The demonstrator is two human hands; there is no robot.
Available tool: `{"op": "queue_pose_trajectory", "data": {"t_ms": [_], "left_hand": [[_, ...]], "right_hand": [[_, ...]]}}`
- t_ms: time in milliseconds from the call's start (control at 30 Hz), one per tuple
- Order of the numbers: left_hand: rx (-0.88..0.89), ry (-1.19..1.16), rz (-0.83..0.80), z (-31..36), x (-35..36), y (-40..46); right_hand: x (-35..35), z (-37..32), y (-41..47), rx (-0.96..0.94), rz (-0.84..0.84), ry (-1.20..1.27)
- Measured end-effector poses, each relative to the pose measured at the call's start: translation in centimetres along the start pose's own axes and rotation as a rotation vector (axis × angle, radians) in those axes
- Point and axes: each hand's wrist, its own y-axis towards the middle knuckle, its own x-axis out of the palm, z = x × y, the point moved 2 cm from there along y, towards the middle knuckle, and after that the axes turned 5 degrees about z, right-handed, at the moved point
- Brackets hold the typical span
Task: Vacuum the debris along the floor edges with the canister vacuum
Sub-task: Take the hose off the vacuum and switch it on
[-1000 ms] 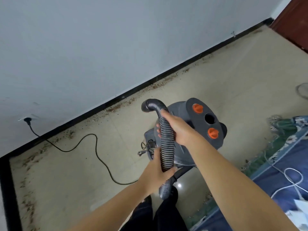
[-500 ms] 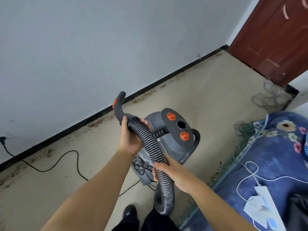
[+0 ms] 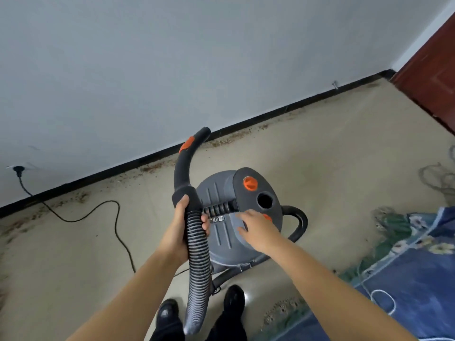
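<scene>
The left hand (image 3: 183, 231) grips the ribbed hose (image 3: 198, 257) just below its curved handle, while the right hand (image 3: 256, 228), fingers relaxed, reaches over the canister vacuum (image 3: 236, 217) standing near the feet. Brown debris (image 3: 221, 141) lies along the black baseboard (image 3: 123, 168), so the vacuuming seems not yet started.

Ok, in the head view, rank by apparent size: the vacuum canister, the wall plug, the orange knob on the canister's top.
1. Vacuum canister, clearly largest.
2. Orange knob.
3. Wall plug, though it is farther from the camera, so the last two are unsure.
</scene>
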Motion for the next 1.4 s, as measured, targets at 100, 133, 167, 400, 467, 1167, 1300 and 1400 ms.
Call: {"op": "queue_pose_trajectory", "data": {"t_ms": [100,133,167,400,467,1167,1300,1400], "left_hand": [[0.052,-0.024,0.057,-1.0,-0.8,0.9],[0.072,-0.03,0.08,-1.1,-1.2,1.2],[0.092,-0.033,0.102,-1.1,-1.6,1.4],[0.14,-0.07,0.173,-1.0,-4.0,2.6],[0.135,-0.054,0.174,-0.8,-4.4,2.8],[0.189,0.088,0.073,2.6,-8.3,1.6],[0.226,0.066,0.109,4.2,-9.0,0.9],[0.231,0.034,0.129,4.1,-8.5,0.7]], "right_hand": [[1.5,-0.3,5.8,-0.272,-0.067,-0.345],[2.1,-0.4,7.6,-0.317,-0.119,-0.445],[2.6,-0.3,9.1,-0.348,-0.164,-0.528],[4.6,0.5,13.0,-0.475,-0.154,-0.792],[4.7,0.1,13.2,-0.438,-0.146,-0.793],[0.7,-4.8,21.8,0.069,-0.174,-0.335],[0.6,-3.1,19.9,0.017,-0.125,-0.18],[-0.6,-0.7,16.5,-0.088,0.115,0.111]]}}
